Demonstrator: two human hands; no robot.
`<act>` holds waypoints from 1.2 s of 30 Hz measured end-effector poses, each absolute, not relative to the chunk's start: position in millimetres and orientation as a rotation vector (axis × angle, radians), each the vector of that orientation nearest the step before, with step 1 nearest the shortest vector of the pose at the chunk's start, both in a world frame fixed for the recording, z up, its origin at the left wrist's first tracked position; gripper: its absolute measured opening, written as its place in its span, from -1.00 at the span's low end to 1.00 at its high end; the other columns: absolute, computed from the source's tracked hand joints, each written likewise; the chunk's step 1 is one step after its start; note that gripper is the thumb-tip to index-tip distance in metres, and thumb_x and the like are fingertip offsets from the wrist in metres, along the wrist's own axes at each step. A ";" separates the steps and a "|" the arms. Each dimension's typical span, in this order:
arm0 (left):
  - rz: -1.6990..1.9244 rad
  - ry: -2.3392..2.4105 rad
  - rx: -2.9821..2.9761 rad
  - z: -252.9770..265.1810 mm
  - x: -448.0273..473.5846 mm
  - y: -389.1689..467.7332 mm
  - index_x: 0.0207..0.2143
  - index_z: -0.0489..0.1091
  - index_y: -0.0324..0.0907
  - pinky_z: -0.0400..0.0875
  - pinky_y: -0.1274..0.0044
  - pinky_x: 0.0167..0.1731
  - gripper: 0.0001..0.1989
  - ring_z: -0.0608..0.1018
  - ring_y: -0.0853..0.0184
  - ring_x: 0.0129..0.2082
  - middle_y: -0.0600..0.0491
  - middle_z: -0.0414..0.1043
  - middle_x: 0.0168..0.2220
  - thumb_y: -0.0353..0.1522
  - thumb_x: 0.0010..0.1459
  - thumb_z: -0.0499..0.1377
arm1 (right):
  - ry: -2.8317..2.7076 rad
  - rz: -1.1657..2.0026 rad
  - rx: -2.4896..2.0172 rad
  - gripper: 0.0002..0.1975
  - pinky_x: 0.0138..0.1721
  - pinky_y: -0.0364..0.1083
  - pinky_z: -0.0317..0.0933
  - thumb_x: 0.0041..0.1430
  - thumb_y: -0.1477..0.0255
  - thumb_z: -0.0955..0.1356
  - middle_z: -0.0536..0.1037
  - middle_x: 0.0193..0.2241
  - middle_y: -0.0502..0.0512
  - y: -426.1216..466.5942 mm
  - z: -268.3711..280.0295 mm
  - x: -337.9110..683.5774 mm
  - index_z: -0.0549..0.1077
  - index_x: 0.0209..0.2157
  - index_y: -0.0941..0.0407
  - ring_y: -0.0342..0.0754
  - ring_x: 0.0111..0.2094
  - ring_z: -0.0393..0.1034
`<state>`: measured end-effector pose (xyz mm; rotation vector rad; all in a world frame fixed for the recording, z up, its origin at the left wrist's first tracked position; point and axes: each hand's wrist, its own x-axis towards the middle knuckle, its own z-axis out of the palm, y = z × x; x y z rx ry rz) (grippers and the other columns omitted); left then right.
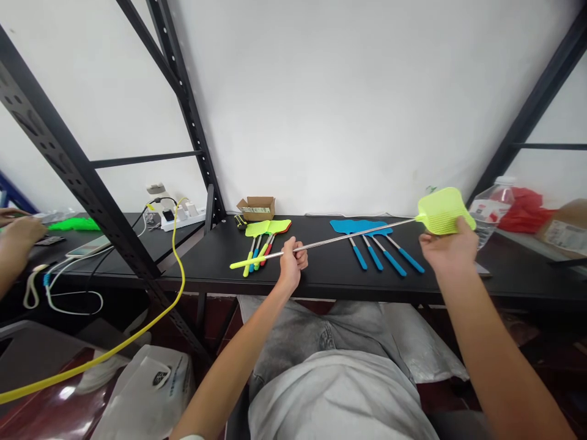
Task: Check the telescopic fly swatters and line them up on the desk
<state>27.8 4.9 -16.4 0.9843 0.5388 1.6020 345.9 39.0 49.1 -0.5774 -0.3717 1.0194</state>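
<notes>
A yellow-green fly swatter [362, 232] with a long extended metal rod stretches between my hands above the black table. My left hand [292, 261] is closed around the rod, close to the handle. At the other end, my right hand [449, 244] grips the mesh head, thumb in front and fingers partly hidden behind it. Below the rod, several blue fly swatters [367, 229] lie fanned out on the table. Left of them rests a stack of yellow-green, blue and red fly swatters [263, 229] with short handles, partly behind the held handle.
A small cardboard box [257, 208] stands by the wall. At right are a plastic bottle [493, 205], a red bag [527, 211] and a carton [568, 226]. A yellow cable [178, 269] hangs past the rack post at left, near a power strip [183, 217]. Another person's hand [22, 235] shows far left.
</notes>
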 end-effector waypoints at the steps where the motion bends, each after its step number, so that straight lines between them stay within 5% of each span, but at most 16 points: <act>1: 1.594 0.538 0.998 -16.4 27.9 4.8 -0.67 0.01 -0.14 -0.18 0.62 -0.72 -0.53 -0.09 0.55 -0.76 0.26 -0.20 -0.73 -0.14 0.20 0.05 | -0.350 0.999 -0.549 -0.75 -0.68 -0.19 -0.02 0.30 0.34 0.18 0.46 -0.39 0.00 39.3 50.3 352.7 0.42 -0.35 0.07 -0.20 -0.61 0.17; 7: 1.601 0.506 1.008 -17.8 26.8 4.7 -0.68 0.01 -0.14 -0.19 0.61 -0.71 -0.53 -0.11 0.54 -0.76 0.26 -0.23 -0.75 -0.16 0.21 0.01 | -0.319 0.876 -0.449 -0.64 -0.41 -0.15 0.29 0.36 0.33 0.15 0.54 -0.19 0.10 41.2 53.4 373.0 0.51 -0.35 0.10 -0.12 -0.20 0.45; 12: 1.597 0.503 0.965 -18.8 24.4 5.0 -0.68 -0.01 -0.13 -0.18 0.61 -0.71 -0.54 -0.10 0.53 -0.76 0.25 -0.24 -0.74 -0.16 0.23 -0.03 | -0.323 0.849 -0.391 -0.73 -0.33 -0.10 0.34 0.31 0.41 0.21 0.53 -0.13 0.11 38.2 56.2 378.1 0.51 -0.35 0.10 -0.11 -0.15 0.46; 20: 1.488 0.522 0.986 -18.5 27.3 4.6 -0.67 -0.04 -0.13 -0.18 0.63 -0.72 -0.55 -0.09 0.54 -0.74 0.25 -0.21 -0.71 -0.16 0.19 0.01 | -0.350 0.996 -0.466 -0.93 -0.66 -0.23 0.03 0.20 0.47 0.34 0.45 -0.32 -0.06 37.6 51.7 366.0 0.42 -0.25 0.06 -0.23 -0.54 0.21; 36: 1.483 0.532 0.981 -18.6 27.4 3.5 -0.69 -0.05 -0.12 -0.18 0.62 -0.71 -0.55 -0.09 0.52 -0.74 0.24 -0.22 -0.73 -0.15 0.19 -0.03 | -0.303 0.902 -0.529 -0.94 -0.75 -0.24 0.06 0.22 0.44 0.34 0.39 -0.37 -0.06 39.0 48.7 348.4 0.38 -0.35 0.03 -0.24 -0.60 0.16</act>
